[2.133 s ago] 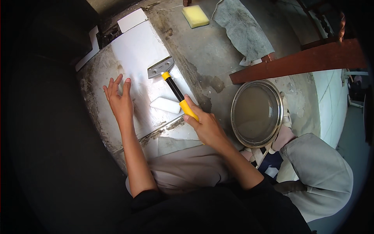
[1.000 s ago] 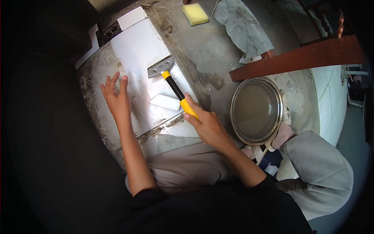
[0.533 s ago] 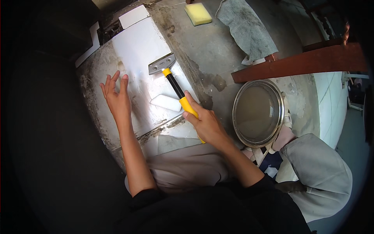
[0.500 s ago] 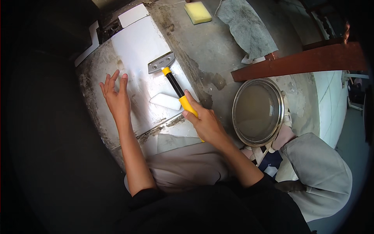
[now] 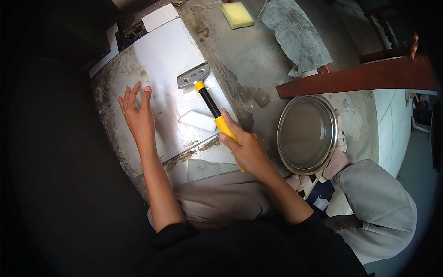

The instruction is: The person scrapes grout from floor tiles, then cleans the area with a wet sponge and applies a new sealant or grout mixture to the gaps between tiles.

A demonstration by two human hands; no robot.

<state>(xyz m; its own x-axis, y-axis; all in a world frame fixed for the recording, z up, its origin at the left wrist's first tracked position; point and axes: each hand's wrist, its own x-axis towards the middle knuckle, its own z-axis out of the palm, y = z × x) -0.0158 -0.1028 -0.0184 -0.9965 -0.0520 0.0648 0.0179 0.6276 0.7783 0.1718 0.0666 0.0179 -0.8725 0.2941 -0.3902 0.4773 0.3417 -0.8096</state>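
Head view: right hand [image 5: 248, 148] wrapped around a yellow-and-black scraper [image 5: 210, 101].
Its blade head [image 5: 193, 75] lies beyond the fist, over white tile [image 5: 161, 48]; left hand [image 5: 140, 116], fingers spread, is to its left.

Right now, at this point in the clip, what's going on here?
A person's right hand grips a scraper by its yellow-and-black handle, with its metal head at the white surface. The left hand is open and holds nothing. A white block lies beside the handle. To the right stands a round metal basin of murky liquid; a yellow sponge and grey cloth lie farther off.
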